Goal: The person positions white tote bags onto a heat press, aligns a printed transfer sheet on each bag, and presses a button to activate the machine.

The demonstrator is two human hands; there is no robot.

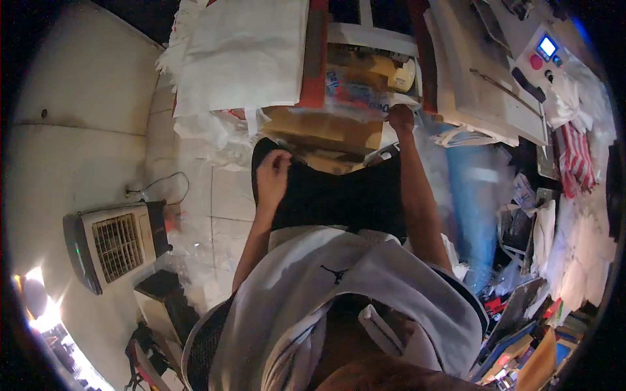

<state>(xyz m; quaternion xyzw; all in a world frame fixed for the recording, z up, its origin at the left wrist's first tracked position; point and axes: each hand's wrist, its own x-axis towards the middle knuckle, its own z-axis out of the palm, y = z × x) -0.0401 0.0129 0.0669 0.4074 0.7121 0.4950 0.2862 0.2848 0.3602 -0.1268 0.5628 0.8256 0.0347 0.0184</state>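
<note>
My left hand (pixel 274 171) is over my thigh, near the black shorts (pixel 332 195), with its fingers curled in. Whether anything small is pinched in them I cannot make out. Further forward, my right hand (pixel 400 119) is closed at the edge of the work stand, beside a thin white piece (pixel 405 100); what its fingers grip is hidden. A flat stack of white fabric bags (pixel 241 55) lies ahead on the left, with a strap (pixel 252 121) hanging off its near edge. Between the hands sits an open cardboard box (pixel 319 128).
Below the stand's red frame (pixel 314 55) are printed plastic packaging (pixel 355 90) and a yellow container (pixel 403 75). At right, more pale bags (pixel 479 72) hang near a control panel (pixel 542 52). A vented unit (pixel 117 244) stands left, and clutter (pixel 521 332) fills the lower right.
</note>
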